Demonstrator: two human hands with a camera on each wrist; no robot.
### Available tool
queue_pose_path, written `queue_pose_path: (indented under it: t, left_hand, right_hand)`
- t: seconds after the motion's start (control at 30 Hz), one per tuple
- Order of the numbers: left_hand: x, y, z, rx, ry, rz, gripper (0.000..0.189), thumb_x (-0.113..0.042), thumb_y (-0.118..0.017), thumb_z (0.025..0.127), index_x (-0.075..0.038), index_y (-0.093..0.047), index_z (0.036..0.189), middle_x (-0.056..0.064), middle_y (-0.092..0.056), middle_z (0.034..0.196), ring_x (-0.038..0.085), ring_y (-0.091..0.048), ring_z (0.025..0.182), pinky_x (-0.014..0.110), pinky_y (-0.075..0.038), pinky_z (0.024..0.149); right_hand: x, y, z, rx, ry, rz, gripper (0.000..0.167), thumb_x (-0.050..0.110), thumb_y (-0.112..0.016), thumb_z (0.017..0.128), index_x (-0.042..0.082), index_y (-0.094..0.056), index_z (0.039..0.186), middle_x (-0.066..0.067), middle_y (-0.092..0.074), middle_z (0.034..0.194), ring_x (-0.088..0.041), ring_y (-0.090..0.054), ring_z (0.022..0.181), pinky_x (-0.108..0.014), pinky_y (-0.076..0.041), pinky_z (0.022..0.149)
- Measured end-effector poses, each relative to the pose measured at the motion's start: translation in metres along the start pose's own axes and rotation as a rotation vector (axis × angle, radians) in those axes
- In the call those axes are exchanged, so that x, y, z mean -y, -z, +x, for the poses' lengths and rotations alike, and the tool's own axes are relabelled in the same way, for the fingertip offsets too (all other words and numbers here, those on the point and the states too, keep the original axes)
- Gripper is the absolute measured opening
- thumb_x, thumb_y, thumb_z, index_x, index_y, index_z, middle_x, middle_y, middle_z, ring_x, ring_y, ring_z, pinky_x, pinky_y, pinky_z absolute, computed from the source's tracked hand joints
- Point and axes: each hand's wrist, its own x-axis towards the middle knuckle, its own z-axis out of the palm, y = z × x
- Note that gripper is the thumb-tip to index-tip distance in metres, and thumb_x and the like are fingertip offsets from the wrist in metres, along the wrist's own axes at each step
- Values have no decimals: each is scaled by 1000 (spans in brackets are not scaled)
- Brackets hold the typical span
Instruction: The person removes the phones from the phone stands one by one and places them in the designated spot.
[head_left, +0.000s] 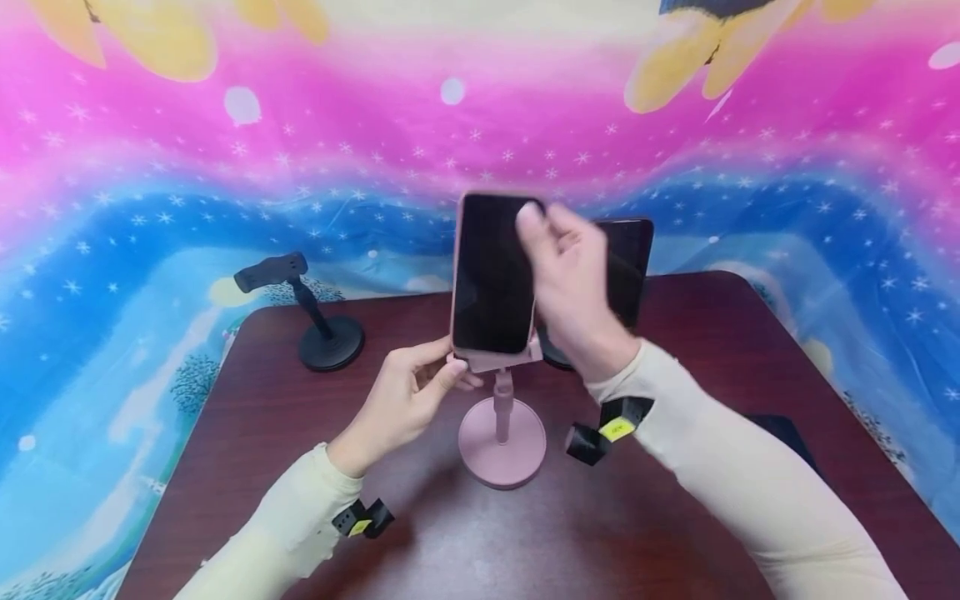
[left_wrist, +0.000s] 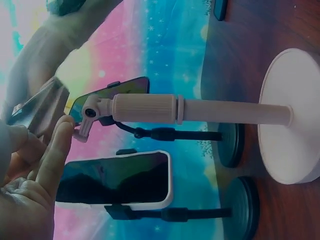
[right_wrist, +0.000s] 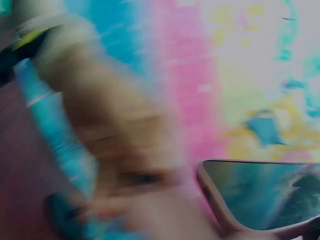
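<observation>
The phone [head_left: 491, 271] stands nearly upright at the centre of the head view, its dark screen facing the camera and its edge pink. Its bottom meets the holder of the pink stand [head_left: 504, 417], whose round base rests on the counter [head_left: 450, 550] just below centre. The left hand [head_left: 408, 392], left of centre, pinches the holder at the phone's lower-left corner, thumb in front. The right hand [head_left: 573, 287] is blurred at the phone's right side, its thumb over the screen's upper-right corner and its other fingers bent; whether it grips the phone, I cannot tell.

Behind the right hand, right of centre, a tablet-like dark phone [head_left: 632, 267] shows in part. In the left wrist view, a white-cased phone [left_wrist: 112, 182] sits in a black holder at lower centre. A black stand [head_left: 330, 337] rests near the counter's far edge, left of centre. A flat dark object [head_left: 783, 437] lies at right, partly behind the right sleeve [head_left: 750, 483]. Beyond the counter, a bright backdrop [head_left: 360, 108] in pink and blue fills the upper frame.
</observation>
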Motion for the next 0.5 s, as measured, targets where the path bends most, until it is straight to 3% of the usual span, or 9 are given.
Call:
queue_pose_path:
  t: [0.1, 0.17, 0.2, 0.4, 0.5]
  left_hand:
    - [-2, -1, -9, -9, -12, -6, 36, 1, -59, 99, 9, -59, 134, 22, -76, 103, 27, -77, 86, 30, -63, 82]
    - [-4, -2, -14, -17, -21, -5, 35, 2, -60, 99, 9, -60, 133, 23, -75, 104, 29, -77, 86, 30, -63, 81]
    - [-5, -3, -16, -19, -22, 4, 34, 1, -60, 99, 8, -61, 132, 21, -76, 101, 26, -77, 86, 29, -63, 81]
    - [-9, -8, -12, -37, -10, -13, 32, -1, -61, 99, 10, -61, 129, 23, -74, 104, 14, -77, 87, 29, -63, 81]
    - [-11, -10, -10, -34, -4, -26, 33, 1, -61, 99, 11, -61, 130, 25, -74, 105, 16, -77, 88, 29, -63, 81]
  right_hand:
    - [19, 5, 22, -86, 90, 63, 24, 15, -56, 104, 9, -73, 88, 3, -72, 76, -9, -70, 74, -23, -60, 74]
    - [31, 10, 31, -95, 111, 123, 22, 18, -56, 104, 6, -75, 106, -3, -79, 94, -18, -76, 86, -32, -63, 80]
    - [34, 12, 32, -98, 121, 124, 22, 17, -57, 104, 5, -75, 108, -4, -79, 96, -18, -76, 89, -32, -63, 82]
    - [42, 22, 24, -82, 135, 76, 22, 14, -55, 105, 6, -74, 108, -2, -79, 96, -17, -77, 90, -32, -63, 83]
    - [43, 24, 21, -73, 132, 70, 21, 15, -55, 104, 8, -74, 105, -1, -79, 93, -16, -77, 84, -31, -63, 78]
